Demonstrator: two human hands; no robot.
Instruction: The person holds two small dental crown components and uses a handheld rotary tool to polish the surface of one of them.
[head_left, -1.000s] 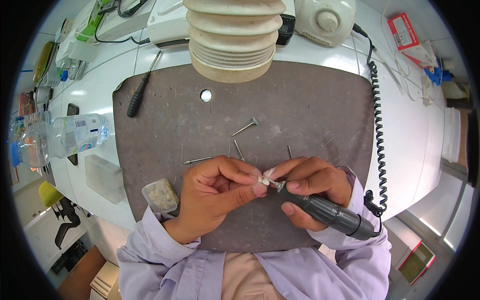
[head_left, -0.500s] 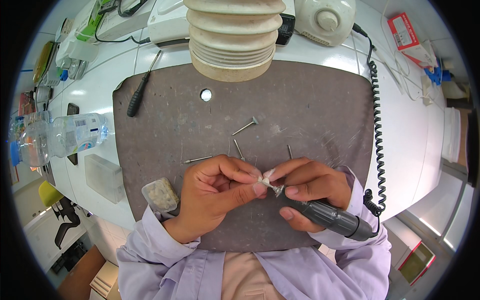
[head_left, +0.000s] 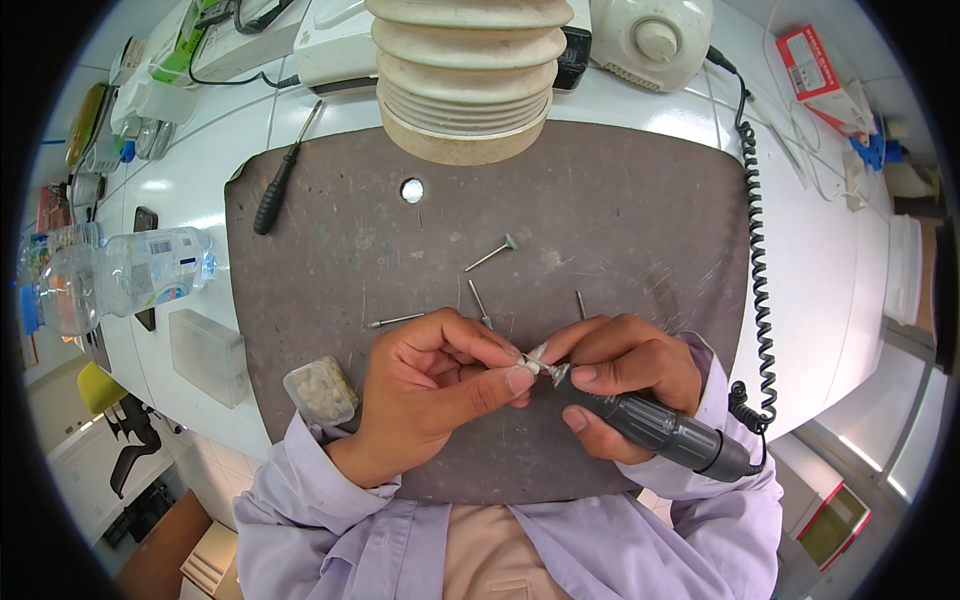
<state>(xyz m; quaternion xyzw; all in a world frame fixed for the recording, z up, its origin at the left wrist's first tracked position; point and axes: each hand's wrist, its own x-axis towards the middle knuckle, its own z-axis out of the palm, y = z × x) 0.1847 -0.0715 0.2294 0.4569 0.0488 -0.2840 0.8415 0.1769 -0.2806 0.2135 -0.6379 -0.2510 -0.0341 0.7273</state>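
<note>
My left hand (head_left: 415, 395) pinches a small white tooth-like piece (head_left: 532, 367) between thumb and fingers, near the middle front of the mat. In my right hand (head_left: 640, 365) is a black rotary handpiece (head_left: 665, 433), its cord end toward the lower right. The handpiece's small metallic tip (head_left: 558, 374) is right beside the white piece; whether they touch I cannot tell. A right fingertip, whitened with dust, rests by the piece. Beyond my hands lie loose rotary bits, among them a grey-headed one (head_left: 490, 253). Left of my left wrist sits a clear box (head_left: 322, 390) of pale pieces.
A ribbed cream hose (head_left: 465, 80) overhangs the brown mat (head_left: 330, 230). A screwdriver (head_left: 275, 190) lies at the mat's far left. A coiled black cord (head_left: 757, 250) runs along the right to a cream control unit (head_left: 650, 45). Plastic bottles (head_left: 150, 270) lie at left.
The white piece has turned slightly in my left fingers, and the handpiece has shifted a little to the right. Both hands stay nearly in place.
</note>
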